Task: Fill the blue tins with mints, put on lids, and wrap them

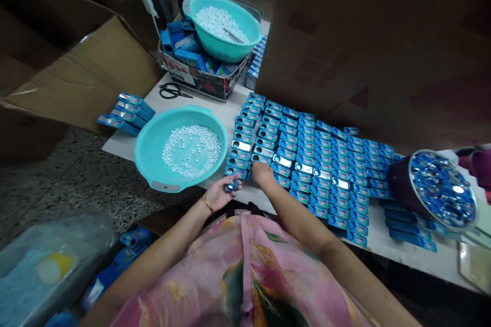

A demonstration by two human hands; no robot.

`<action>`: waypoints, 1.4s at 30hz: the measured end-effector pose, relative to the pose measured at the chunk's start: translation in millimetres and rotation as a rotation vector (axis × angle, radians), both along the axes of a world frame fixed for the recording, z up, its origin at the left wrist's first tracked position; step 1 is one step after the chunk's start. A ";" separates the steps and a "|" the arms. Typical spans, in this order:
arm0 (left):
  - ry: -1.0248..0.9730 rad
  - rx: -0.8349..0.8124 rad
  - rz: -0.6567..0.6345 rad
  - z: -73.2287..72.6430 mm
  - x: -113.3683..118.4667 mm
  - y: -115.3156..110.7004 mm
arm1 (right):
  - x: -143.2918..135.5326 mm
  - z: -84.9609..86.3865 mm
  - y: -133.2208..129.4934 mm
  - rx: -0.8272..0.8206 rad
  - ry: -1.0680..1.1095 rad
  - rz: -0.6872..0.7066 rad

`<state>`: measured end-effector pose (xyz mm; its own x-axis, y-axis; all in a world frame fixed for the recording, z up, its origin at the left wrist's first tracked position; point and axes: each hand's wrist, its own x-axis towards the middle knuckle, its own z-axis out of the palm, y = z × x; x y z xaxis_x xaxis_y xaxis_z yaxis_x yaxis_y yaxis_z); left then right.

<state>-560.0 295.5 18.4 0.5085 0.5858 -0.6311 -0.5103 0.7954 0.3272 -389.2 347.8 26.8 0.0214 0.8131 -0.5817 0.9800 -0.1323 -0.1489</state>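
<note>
Rows of small blue boxes [303,176] stand packed together on the white table. Many in the left columns show a dark round opening; others show a blue round top. My left hand [220,193] is palm up at the table's front edge, its fingers curled round small shiny blue caps [231,186]. My right hand [261,172] has its fingertips down on a box near the front of the second column; whatever they pinch is hidden. Left of the boxes, a turquoise basin [149,145] holds many small white pellets [192,150].
Black scissors [172,91] lie behind the basin. A second turquoise basin [226,48] rests on a carton [203,84] of blue boxes. At the right is a metal pot [402,184] of blue caps. A large cardboard box [368,51] borders the rows behind.
</note>
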 end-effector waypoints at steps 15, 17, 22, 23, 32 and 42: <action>-0.042 0.089 -0.114 4.5 12.3 2.8 | 5.5 12.3 -24.4 0.218 0.926 0.210; -0.083 0.081 -0.158 3.4 13.2 2.9 | 6.9 9.1 -24.5 0.160 1.004 0.137; -0.056 0.046 -0.183 -1.8 14.8 3.6 | 11.2 4.7 -31.9 -0.013 1.175 -0.174; -0.047 0.034 -0.170 -2.5 15.1 3.6 | 11.4 4.6 -33.4 -0.008 1.190 -0.208; -0.082 0.037 -0.315 -3.3 10.2 0.9 | 14.5 3.5 -39.8 -0.135 1.275 -0.292; -0.048 0.020 -0.289 -2.4 8.7 4.5 | 10.4 0.3 -46.2 -0.166 1.337 -0.530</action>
<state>-551.3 300.1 16.0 0.6853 0.4242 -0.5920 -0.2783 0.9037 0.3254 -378.8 301.6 27.1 -0.3318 0.8048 -0.4922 -0.0456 -0.5348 -0.8437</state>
